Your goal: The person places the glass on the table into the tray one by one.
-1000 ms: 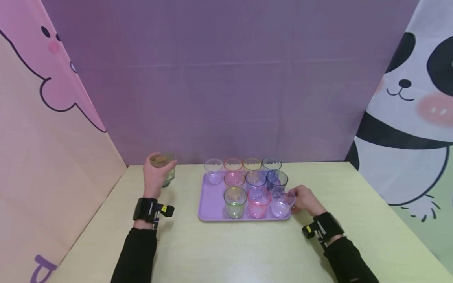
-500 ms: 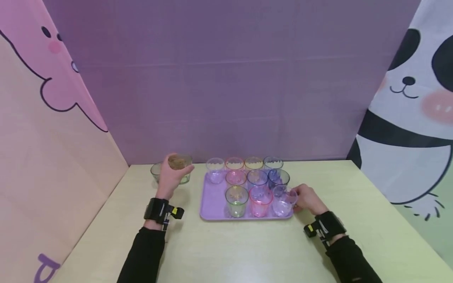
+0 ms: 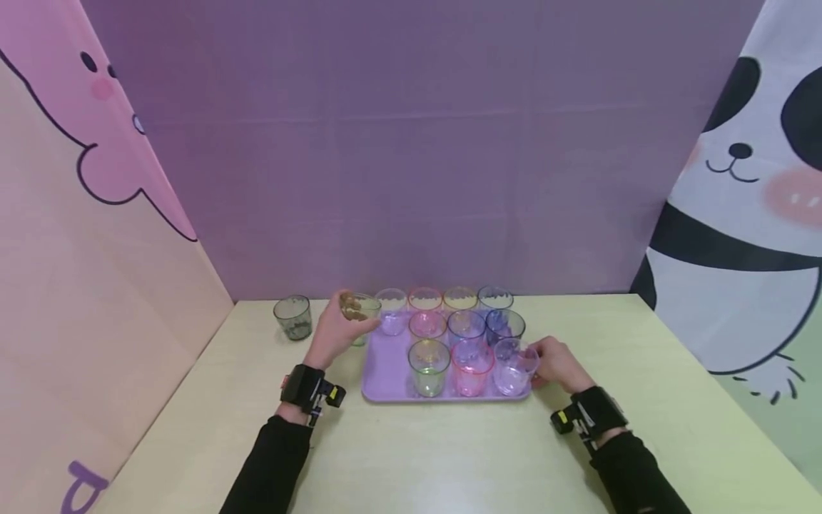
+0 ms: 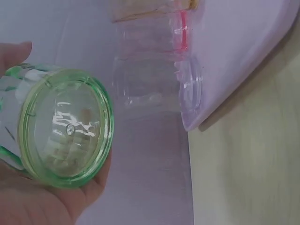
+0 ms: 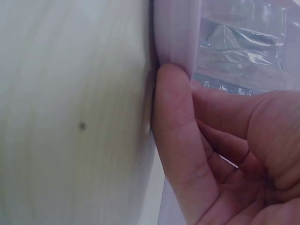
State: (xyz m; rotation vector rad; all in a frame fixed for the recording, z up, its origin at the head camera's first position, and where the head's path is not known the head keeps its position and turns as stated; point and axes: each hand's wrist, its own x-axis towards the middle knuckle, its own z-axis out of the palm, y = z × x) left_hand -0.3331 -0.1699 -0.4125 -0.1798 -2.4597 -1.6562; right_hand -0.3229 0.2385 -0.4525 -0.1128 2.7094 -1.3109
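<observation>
My left hand (image 3: 335,330) grips a pale green clear glass (image 3: 363,308) at the back left corner of the purple tray (image 3: 384,371). In the left wrist view the round base of this green glass (image 4: 68,129) faces the camera, with fingers and thumb around its side. My right hand (image 3: 557,363) holds the tray's right edge near the front corner. The right wrist view shows the tray rim (image 5: 176,33) pinched between thumb and finger, beside a clear glass (image 5: 243,44). Tinted glasses stand on the tray in rows, among them a pink-rimmed glass (image 3: 472,368) and a yellow-green glass (image 3: 428,369).
A dark grey-green glass (image 3: 293,318) stands alone on the light wooden table (image 3: 424,457), left of the tray. Bare tray surface shows at its left side, in front of a clear glass (image 3: 391,314). A purple cloth backdrop (image 3: 411,178) rises behind the table.
My left hand has carried the green glass rightward from the table's back left to the tray's edge, uncovering the dark glass behind. My right hand has stayed on the tray.
</observation>
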